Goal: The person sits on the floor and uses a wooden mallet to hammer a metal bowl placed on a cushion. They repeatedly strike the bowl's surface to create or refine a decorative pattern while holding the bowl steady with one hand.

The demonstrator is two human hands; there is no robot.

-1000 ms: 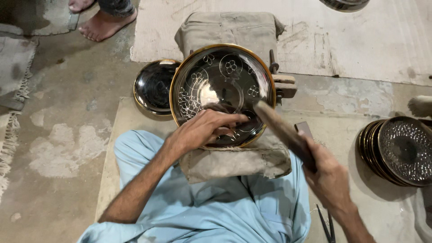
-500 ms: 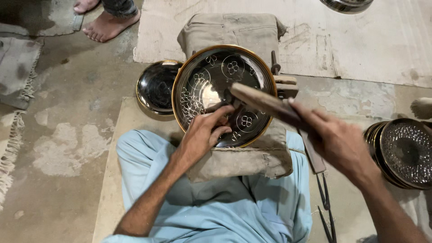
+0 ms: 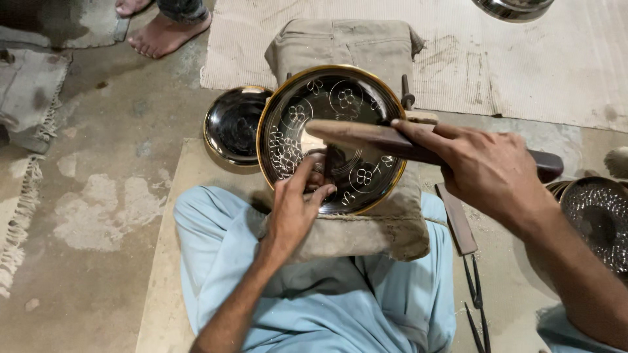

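A dark round metal plate [image 3: 353, 98] with a gold rim and engraved flower patterns rests on a padded cloth cushion [image 3: 366, 232] over my lap. My left hand [image 3: 297, 206] pinches a small chisel upright against the plate's lower part. My right hand [image 3: 487, 170] grips a long wooden mallet [image 3: 366, 136] held level over the plate, its head just above the chisel.
A second dark gold-rimmed plate [image 3: 232, 124] lies left of the worked one. A stack of patterned plates [image 3: 598, 219] sits at the right. Metal tongs [image 3: 474, 297] and a flat bar [image 3: 456, 219] lie beside my right leg. Someone's bare foot [image 3: 167, 33] stands at the top left.
My right hand has swung the mallet from low at the right up and leftwards over the plate. My left hand stays on the chisel, shifted slightly toward the plate's lower middle.
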